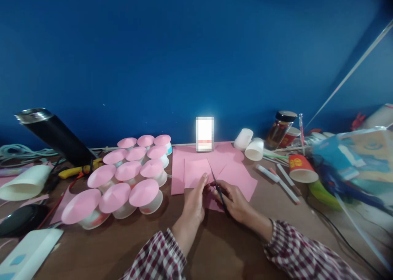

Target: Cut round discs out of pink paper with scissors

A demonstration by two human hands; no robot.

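My left hand (195,199) pinches a piece of pink paper (196,172), thumb on top, at the paper's near edge. Beside it, my right hand (236,199) grips a pair of scissors (216,184) with dark handles; the thin blades point away from me over the paper. How far the blades are apart is hard to make out. Larger pink sheets (178,157) lie beneath, flat on the table. To the left stand rows of paper cups (152,204), each topped with a shallow pink paper cone (144,193).
A black flask (58,136) leans at the left, near yellow-handled pliers (80,169) and a white cup (26,181). On the right are two white cups (254,150), markers (278,181), a brown jar (280,130), a red cup (302,169) and a blue plastic packet (346,161).
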